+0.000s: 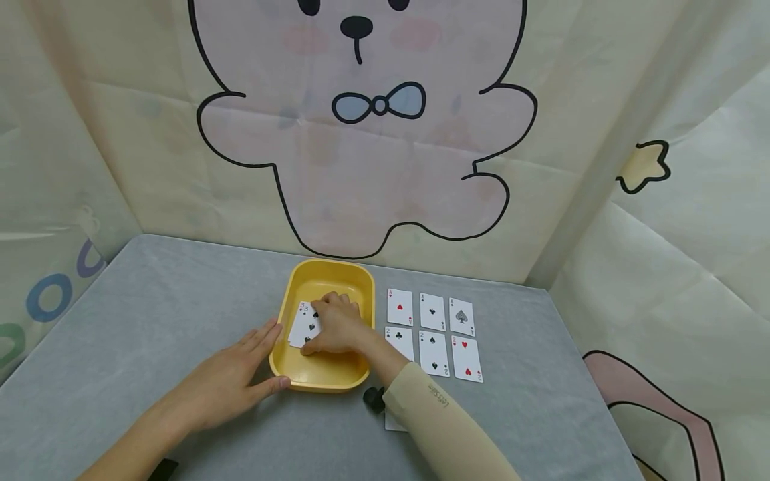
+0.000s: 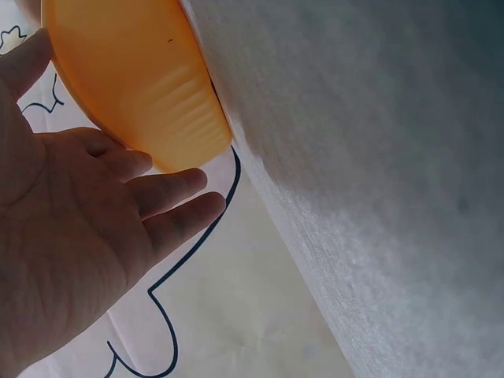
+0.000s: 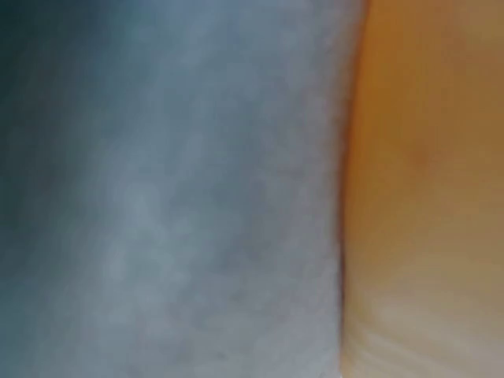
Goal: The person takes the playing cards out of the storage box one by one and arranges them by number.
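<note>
A yellow tray (image 1: 325,383) stands on the grey cloth. Inside it, my right hand (image 1: 339,325) pinches a few overlapping playing cards (image 1: 303,326) between thumb and fingers; a black three shows on top. My left hand (image 1: 234,377) rests against the tray's left side, fingers nearly straight and thumb by the near corner. In the left wrist view, that hand's extended fingers (image 2: 177,189) lie along the tray's outer wall (image 2: 150,87). The right wrist view is blurred, showing only the tray wall (image 3: 425,189) and cloth; the right fingers are out of sight there.
Right of the tray, face-up cards lie in rows: aces, with an ace of hearts (image 1: 400,307), then twos, with a two of hearts (image 1: 466,359). Another card (image 1: 394,423) peeks from under the right sleeve (image 1: 445,421). A printed curtain (image 1: 373,187) hangs behind the table.
</note>
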Demonstrator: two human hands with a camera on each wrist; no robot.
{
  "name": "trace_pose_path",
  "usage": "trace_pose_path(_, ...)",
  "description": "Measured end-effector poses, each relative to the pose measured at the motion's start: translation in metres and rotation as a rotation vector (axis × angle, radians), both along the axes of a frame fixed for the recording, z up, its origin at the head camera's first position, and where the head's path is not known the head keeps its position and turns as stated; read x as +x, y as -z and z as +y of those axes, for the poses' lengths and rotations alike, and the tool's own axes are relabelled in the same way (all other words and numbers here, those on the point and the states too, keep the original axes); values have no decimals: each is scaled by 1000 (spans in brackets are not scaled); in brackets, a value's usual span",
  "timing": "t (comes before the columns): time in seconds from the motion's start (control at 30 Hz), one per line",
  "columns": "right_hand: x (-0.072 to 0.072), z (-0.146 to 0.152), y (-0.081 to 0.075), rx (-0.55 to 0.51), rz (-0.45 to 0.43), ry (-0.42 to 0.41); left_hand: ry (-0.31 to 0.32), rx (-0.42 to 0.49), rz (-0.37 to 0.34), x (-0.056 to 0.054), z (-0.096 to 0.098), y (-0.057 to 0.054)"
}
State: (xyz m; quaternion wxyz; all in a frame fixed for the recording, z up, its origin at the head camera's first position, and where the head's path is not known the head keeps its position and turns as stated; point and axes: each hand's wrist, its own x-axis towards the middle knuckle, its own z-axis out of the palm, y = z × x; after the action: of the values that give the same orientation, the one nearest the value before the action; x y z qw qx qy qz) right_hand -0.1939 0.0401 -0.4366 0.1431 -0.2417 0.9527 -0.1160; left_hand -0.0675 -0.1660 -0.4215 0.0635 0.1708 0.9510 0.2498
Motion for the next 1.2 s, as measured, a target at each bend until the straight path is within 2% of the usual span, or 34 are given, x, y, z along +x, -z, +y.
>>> trace_pose_path(0.53,2,5,-10,-51,26,-45,3,8,48,1,-1,1)
trace_pose_path(0.93,8,24,-32,-199,56,-29,-5,5,43,1,-2,2)
trace_pose_path(1.2,19,45,-47,-298,21,-17,-5,12,75,2,0,2)
